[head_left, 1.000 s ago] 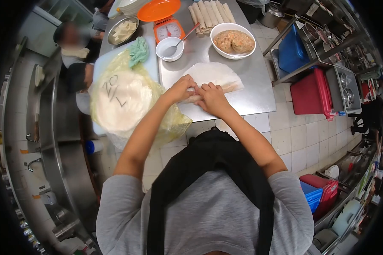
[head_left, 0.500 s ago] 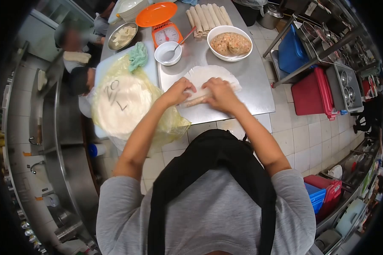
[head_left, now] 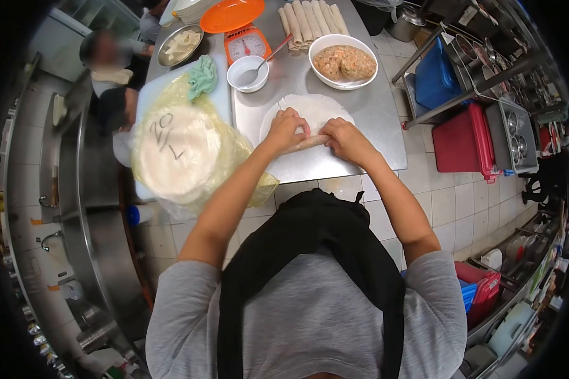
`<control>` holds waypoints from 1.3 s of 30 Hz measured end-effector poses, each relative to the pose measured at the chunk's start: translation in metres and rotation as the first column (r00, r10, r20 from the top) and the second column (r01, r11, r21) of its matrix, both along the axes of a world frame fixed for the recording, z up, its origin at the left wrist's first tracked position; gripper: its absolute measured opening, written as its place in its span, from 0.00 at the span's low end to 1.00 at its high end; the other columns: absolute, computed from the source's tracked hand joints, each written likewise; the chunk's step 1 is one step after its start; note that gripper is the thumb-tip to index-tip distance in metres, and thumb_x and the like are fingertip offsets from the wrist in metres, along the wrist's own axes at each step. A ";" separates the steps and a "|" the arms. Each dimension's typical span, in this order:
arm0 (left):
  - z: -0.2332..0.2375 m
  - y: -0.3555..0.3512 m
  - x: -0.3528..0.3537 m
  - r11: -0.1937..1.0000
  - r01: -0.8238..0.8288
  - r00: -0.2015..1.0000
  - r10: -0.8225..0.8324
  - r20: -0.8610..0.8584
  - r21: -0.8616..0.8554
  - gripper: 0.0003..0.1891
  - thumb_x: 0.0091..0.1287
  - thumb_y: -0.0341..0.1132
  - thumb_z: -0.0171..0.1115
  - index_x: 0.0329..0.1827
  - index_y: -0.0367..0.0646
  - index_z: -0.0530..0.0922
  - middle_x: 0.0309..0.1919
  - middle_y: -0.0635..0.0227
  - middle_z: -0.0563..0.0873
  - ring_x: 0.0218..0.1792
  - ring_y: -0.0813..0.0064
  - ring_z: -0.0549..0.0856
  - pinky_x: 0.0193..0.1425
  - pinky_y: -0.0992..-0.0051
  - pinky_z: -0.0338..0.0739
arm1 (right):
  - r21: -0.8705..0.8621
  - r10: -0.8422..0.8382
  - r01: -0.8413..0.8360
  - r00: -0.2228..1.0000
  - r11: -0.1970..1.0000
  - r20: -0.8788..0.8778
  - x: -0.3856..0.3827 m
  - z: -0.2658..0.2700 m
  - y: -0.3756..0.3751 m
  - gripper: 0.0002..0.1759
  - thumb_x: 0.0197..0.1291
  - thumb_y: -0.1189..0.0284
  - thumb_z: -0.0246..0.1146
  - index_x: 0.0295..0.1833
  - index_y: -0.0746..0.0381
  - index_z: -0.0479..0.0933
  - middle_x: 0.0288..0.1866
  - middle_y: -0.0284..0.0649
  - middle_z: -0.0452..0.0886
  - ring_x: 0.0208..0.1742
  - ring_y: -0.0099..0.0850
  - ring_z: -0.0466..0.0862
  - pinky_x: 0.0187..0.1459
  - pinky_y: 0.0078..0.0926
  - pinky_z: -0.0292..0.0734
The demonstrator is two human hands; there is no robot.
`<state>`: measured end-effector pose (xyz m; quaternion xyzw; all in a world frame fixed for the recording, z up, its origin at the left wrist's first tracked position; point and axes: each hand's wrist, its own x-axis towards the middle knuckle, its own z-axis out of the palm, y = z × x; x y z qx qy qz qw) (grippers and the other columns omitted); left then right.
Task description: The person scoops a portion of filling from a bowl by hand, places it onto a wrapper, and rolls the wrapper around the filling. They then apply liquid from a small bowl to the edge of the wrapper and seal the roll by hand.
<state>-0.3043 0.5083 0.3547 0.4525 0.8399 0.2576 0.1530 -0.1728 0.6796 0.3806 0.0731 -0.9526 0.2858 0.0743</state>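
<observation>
A thin round spring roll wrapper (head_left: 315, 110) lies flat on the steel table, its near edge folded over into a roll (head_left: 308, 144). My left hand (head_left: 288, 131) presses on the left part of the roll with curled fingers. At the roll's right end, my right hand (head_left: 348, 141) grips it between thumb and fingers. Beyond the wrapper stands a white bowl of orange-flecked filling (head_left: 343, 63). Left of it is a small white bowl (head_left: 248, 74) with a spoon (head_left: 259, 67) in it. Several finished rolls (head_left: 311, 24) lie side by side at the back.
To the left, a stack of wrappers in a yellowish plastic bag (head_left: 178, 151) sits on a white board, a green cloth (head_left: 202, 77) beside it. An orange scale (head_left: 245, 44) and a metal bowl of pale blocks (head_left: 181, 46) stand behind. Another person (head_left: 110, 76) is at the far left.
Both hands have shifted right along the folded edge. My left hand has come in from the wrapper's left side onto the roll, and my right hand has moved to its right end.
</observation>
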 end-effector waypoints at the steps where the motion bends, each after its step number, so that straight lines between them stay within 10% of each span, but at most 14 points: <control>1: 0.001 0.000 0.002 1.000 0.000 1.000 0.000 0.000 0.001 0.07 0.51 0.33 0.70 0.33 0.55 0.85 0.43 0.65 0.74 0.48 0.61 0.72 0.56 0.67 0.68 | 0.007 0.000 0.000 1.000 1.000 -0.015 0.000 0.001 0.001 0.14 0.44 0.79 0.67 0.41 0.62 0.79 0.42 0.40 0.78 0.49 0.40 0.77 0.51 0.36 0.73; 13: -0.005 0.042 0.011 0.987 0.001 0.989 -0.025 0.147 0.162 0.06 0.53 0.32 0.69 0.34 0.49 0.86 0.40 0.61 0.79 0.48 0.59 0.75 0.54 0.67 0.70 | -0.088 0.023 -0.020 0.999 0.996 0.031 0.000 -0.009 0.027 0.14 0.43 0.80 0.66 0.41 0.65 0.81 0.39 0.44 0.80 0.46 0.44 0.78 0.52 0.36 0.73; 22: -0.043 0.036 0.014 0.921 0.052 0.975 0.037 -0.220 0.387 0.19 0.48 0.43 0.76 0.22 0.39 0.76 0.26 0.58 0.77 0.34 0.58 0.75 0.39 0.59 0.66 | -0.152 -0.020 0.021 1.000 0.988 0.006 -0.008 -0.046 0.023 0.17 0.43 0.79 0.64 0.42 0.57 0.83 0.34 0.51 0.81 0.42 0.47 0.79 0.45 0.39 0.74; 23: -0.036 0.039 0.012 0.952 -0.009 1.000 0.008 0.004 0.306 0.17 0.49 0.42 0.75 0.22 0.39 0.77 0.27 0.59 0.77 0.33 0.59 0.76 0.38 0.61 0.66 | -0.274 0.086 -0.086 0.996 0.958 -0.012 -0.011 -0.038 0.026 0.12 0.46 0.76 0.64 0.39 0.59 0.83 0.32 0.51 0.81 0.38 0.48 0.80 0.42 0.42 0.74; 28: -0.037 0.041 -0.003 0.969 -0.062 0.983 0.018 0.181 0.239 0.06 0.49 0.24 0.70 0.31 0.40 0.83 0.35 0.61 0.78 0.39 0.62 0.77 0.47 0.68 0.73 | -0.121 -0.137 0.146 0.987 0.982 0.085 0.000 -0.021 0.024 0.11 0.46 0.68 0.67 0.29 0.66 0.80 0.31 0.50 0.79 0.35 0.48 0.80 0.41 0.40 0.76; 34: -0.043 0.048 -0.001 0.964 -0.068 0.991 0.036 0.126 0.257 0.06 0.49 0.24 0.70 0.30 0.40 0.83 0.35 0.59 0.78 0.38 0.60 0.77 0.47 0.66 0.73 | 0.074 -0.032 0.035 0.999 0.997 -0.036 0.001 -0.030 0.024 0.09 0.43 0.73 0.67 0.33 0.65 0.81 0.32 0.47 0.79 0.38 0.45 0.81 0.42 0.39 0.77; 39: -0.043 0.042 0.002 0.926 0.009 0.997 0.019 -0.072 0.378 0.13 0.51 0.38 0.73 0.26 0.37 0.79 0.24 0.60 0.79 0.29 0.60 0.76 0.38 0.63 0.71 | -0.291 0.000 0.047 0.987 0.956 0.159 0.006 -0.011 0.029 0.12 0.45 0.73 0.67 0.39 0.63 0.82 0.37 0.51 0.81 0.41 0.49 0.80 0.45 0.43 0.74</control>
